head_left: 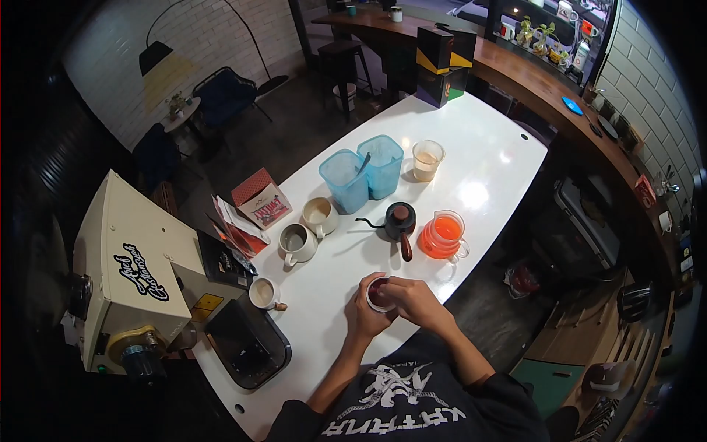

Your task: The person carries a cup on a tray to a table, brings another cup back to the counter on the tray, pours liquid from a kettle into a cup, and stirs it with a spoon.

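A small white-rimmed cup (376, 300) with dark red contents is at the near edge of the white table. Wrapped around its side is my left hand (359, 315). My right hand (417, 300) is over the cup's rim with its fingers pinched together; whatever is between them is hidden. Just beyond my hands stands a black gooseneck kettle (401, 218) with a wooden handle. To its right is a glass server (444, 234) holding orange-red liquid.
Two blue containers (344, 183) and a glass beaker (426, 162) stand farther back. Left are two mugs (319, 214), a small cup (262, 292), a coffee box (264, 202), a black tray (250, 353) and a cream grinder (140, 265). Dark boxes (444, 66) occupy the far end.
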Available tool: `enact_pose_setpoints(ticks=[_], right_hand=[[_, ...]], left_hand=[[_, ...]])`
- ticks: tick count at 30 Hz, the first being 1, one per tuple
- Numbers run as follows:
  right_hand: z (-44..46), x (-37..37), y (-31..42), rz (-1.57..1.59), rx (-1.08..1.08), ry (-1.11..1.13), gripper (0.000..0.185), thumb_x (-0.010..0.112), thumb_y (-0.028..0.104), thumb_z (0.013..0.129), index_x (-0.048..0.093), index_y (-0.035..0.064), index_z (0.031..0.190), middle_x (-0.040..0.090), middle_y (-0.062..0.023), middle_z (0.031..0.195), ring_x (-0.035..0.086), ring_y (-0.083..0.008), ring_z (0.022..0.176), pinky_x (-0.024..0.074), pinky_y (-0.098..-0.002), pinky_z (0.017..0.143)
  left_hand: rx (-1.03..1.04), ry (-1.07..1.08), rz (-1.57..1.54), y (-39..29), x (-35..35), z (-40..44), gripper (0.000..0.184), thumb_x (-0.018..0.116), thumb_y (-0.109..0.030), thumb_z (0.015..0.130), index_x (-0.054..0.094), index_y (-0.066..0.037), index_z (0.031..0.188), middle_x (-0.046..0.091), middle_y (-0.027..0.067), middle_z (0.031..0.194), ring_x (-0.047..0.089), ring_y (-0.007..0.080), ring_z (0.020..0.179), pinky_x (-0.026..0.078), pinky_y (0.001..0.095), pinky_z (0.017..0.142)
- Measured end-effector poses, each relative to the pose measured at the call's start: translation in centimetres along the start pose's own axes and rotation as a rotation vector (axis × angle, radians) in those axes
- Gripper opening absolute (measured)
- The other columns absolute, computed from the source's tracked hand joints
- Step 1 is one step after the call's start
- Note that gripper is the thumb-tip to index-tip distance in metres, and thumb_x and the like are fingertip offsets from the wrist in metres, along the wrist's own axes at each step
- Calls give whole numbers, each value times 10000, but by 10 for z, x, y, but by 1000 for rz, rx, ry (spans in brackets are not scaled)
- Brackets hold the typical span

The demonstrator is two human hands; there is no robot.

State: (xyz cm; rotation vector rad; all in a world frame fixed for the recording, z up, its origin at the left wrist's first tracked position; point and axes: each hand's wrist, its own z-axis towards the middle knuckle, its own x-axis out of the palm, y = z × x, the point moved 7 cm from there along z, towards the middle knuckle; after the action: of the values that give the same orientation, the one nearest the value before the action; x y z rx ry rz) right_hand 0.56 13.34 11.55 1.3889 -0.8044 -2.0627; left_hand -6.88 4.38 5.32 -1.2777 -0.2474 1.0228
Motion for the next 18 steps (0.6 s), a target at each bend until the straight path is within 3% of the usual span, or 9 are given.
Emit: enact_pose_setpoints(ticks=[5,8,14,18], right_hand=[[1,-13,-7,-160,43,-83,330,672,-4,678,627,27,1004,629,-114,897,658,-347,806,549,-422,707],[-3,-17,-7,-206,78,-54,326,628,-62,671,628,13,988,623,-133,888,654,-364,803,534,-431,683],[-11,-2,-4,-74,53,74,345,609,-79,674,636,14,1005,642,-136,929,652,-365,827,526,-440,714],[-6,-4,-4,38,-14,-50,334,624,-74,688,642,15,1009,643,-136,934,650,-367,832,528,-434,715]], left_hand=[[36,-17,15,-3,0,1,756,892,-147,598,517,-90,1253,653,96,1138,682,280,998,545,357,871],[41,-25,14,-4,0,1,750,884,-126,601,515,-87,1253,654,103,1118,681,283,989,545,358,870],[-18,16,-14,1,2,1,763,890,-132,607,507,-88,1266,655,108,1100,682,284,971,548,363,863],[7,8,-11,3,3,0,766,892,-156,609,506,-92,1267,662,100,1104,688,283,979,555,365,846]])
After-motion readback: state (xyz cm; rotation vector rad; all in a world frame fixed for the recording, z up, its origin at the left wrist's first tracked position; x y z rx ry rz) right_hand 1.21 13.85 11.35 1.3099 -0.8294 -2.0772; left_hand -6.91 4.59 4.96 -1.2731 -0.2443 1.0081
